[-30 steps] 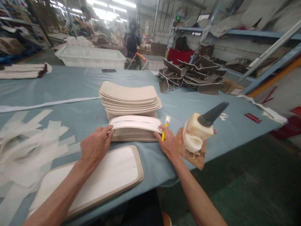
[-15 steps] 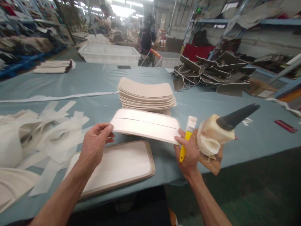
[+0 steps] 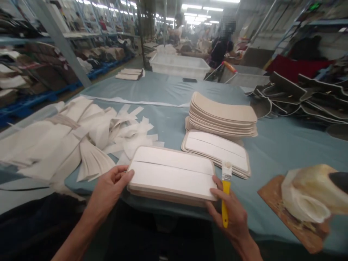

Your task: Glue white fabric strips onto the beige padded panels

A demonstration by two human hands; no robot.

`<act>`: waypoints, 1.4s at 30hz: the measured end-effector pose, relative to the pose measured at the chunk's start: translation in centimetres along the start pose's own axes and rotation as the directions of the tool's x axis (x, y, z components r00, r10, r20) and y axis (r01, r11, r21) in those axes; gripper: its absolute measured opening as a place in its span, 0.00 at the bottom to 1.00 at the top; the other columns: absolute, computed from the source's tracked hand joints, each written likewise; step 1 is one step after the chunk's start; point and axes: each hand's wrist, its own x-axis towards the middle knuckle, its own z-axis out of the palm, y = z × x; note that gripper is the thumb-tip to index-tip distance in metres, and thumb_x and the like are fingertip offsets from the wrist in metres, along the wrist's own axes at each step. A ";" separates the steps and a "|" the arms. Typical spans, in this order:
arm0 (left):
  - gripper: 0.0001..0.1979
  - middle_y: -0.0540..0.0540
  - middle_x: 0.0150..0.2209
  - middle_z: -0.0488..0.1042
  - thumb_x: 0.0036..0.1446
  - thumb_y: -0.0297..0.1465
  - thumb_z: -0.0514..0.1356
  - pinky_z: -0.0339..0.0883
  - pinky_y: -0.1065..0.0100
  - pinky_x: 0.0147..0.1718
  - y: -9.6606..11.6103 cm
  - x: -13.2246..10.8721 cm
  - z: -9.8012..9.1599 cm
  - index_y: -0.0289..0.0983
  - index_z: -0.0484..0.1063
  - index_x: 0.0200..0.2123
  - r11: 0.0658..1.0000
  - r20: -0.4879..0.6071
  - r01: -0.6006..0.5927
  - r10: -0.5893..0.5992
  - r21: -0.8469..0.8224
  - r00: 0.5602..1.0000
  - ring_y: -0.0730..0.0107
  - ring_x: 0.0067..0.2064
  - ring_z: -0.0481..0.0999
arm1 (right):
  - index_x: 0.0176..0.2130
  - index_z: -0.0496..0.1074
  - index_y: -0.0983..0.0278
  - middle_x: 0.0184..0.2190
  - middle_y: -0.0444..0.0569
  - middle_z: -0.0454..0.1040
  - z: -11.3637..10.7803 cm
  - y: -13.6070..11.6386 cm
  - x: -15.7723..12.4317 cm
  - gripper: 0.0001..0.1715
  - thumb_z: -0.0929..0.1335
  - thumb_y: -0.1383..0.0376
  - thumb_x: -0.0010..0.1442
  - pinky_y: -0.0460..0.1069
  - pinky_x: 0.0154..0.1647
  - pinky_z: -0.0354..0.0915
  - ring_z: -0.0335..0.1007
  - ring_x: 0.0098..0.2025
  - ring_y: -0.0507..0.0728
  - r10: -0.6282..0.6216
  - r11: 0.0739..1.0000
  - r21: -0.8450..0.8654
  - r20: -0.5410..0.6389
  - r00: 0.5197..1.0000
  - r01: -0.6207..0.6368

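The blue-covered bench carries a spread pile of white strips at left, a tall stack of beige panels right of its middle, and, at the near edge, a white-faced panel just over or on others. At right a pale container sits on a brown board. The left hand has its grip closed on the white-faced panel's left end, while the right hand pinches the other end and holds a yellow-handled brush, bristles pointing away.
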 end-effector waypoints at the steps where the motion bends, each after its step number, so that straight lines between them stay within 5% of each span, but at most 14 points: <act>1: 0.39 0.44 0.33 0.83 0.35 0.60 0.70 0.73 0.63 0.35 -0.5 0.1 -0.1 0.36 0.76 0.42 1.000 0.010 -0.017 0.017 0.026 1.000 0.57 0.36 0.80 | 0.51 0.71 0.65 0.58 0.68 0.76 0.0 0.0 -0.1 0.15 0.72 0.65 0.65 0.58 0.53 0.77 0.77 0.59 0.66 -0.005 1.000 0.001 0.032 0.999 0.005; 8: 0.34 0.46 0.30 0.80 0.46 0.61 0.61 0.69 0.60 0.34 -3.9 1.1 -0.6 0.38 0.75 0.41 0.946 0.022 -0.087 0.084 0.311 0.996 0.57 0.33 0.79 | 0.49 0.72 0.64 0.57 0.65 0.78 0.2 0.2 -0.7 0.12 0.72 0.63 0.67 0.62 0.56 0.73 0.76 0.59 0.68 -0.046 0.995 -0.080 0.105 0.993 0.055; 20: 0.24 0.51 0.28 0.73 0.59 0.52 0.56 0.65 0.63 0.31 -5.2 0.5 -0.3 0.39 0.74 0.46 0.789 -0.019 -0.210 0.270 0.577 0.963 0.63 0.28 0.74 | 0.51 0.72 0.63 0.57 0.65 0.78 0.2 -0.4 -1.4 0.14 0.72 0.62 0.66 0.60 0.53 0.74 0.79 0.55 0.66 0.004 0.991 -0.136 0.157 0.988 0.018; 22: 0.19 0.47 0.34 0.77 0.64 0.47 0.56 0.69 0.61 0.36 -5.3 -0.2 0.0 0.39 0.74 0.47 0.680 -0.030 -0.353 0.482 0.643 0.876 0.60 0.35 0.78 | 0.51 0.72 0.63 0.58 0.65 0.77 0.3 -0.4 -1.5 0.14 0.72 0.63 0.66 0.60 0.54 0.74 0.79 0.55 0.66 0.013 0.991 -0.132 0.162 0.987 0.009; 25: 0.12 0.41 0.47 0.79 0.67 0.38 0.57 0.70 0.57 0.50 -5.1 -1.6 1.0 0.40 0.73 0.48 0.384 0.109 -0.633 0.794 0.672 0.598 0.56 0.49 0.78 | 0.51 0.72 0.64 0.58 0.66 0.77 0.2 -0.3 -1.7 0.15 0.73 0.63 0.66 0.61 0.54 0.74 0.78 0.57 0.67 0.013 0.990 -0.141 0.171 0.985 0.012; 28: 0.14 0.39 0.56 0.77 0.66 0.34 0.60 0.67 0.54 0.58 -5.1 -2.8 2.8 0.38 0.72 0.53 0.150 0.340 -0.800 0.848 0.581 0.407 0.53 0.58 0.75 | 0.51 0.72 0.64 0.58 0.67 0.77 0.2 -0.3 -1.6 0.16 0.73 0.64 0.65 0.62 0.54 0.74 0.78 0.57 0.68 0.004 0.991 -0.136 0.168 0.986 0.019; 31: 0.17 0.39 0.60 0.76 0.66 0.32 0.59 0.64 0.53 0.61 -5.9 -3.1 4.6 0.36 0.71 0.56 0.087 0.437 -0.842 0.824 0.533 0.362 0.51 0.61 0.72 | 0.51 0.72 0.64 0.57 0.68 0.77 0.2 -0.4 -1.4 0.16 0.73 0.64 0.65 0.62 0.54 0.74 0.78 0.57 0.68 -0.005 0.990 -0.139 0.164 0.986 0.028; 39: 0.12 0.42 0.54 0.80 0.66 0.29 0.60 0.62 0.56 0.59 -7.7 -2.5 6.3 0.37 0.74 0.52 0.133 0.347 -0.817 0.858 0.561 0.378 0.54 0.58 0.74 | 0.54 0.70 0.63 0.57 0.65 0.77 -0.3 -0.3 -1.7 0.17 0.71 0.66 0.66 0.62 0.51 0.75 0.77 0.57 0.68 0.034 0.988 -0.154 0.112 0.993 -0.017; 42: 0.11 0.40 0.52 0.80 0.66 0.29 0.60 0.62 0.56 0.58 -7.8 -2.4 6.5 0.37 0.74 0.51 0.124 0.328 -0.819 0.875 0.560 0.357 0.54 0.57 0.75 | 0.56 0.70 0.60 0.46 0.56 0.81 -1.0 -1.2 -1.2 0.17 0.67 0.67 0.68 0.57 0.45 0.75 0.79 0.46 0.62 0.098 0.988 -0.122 -0.003 0.995 -0.098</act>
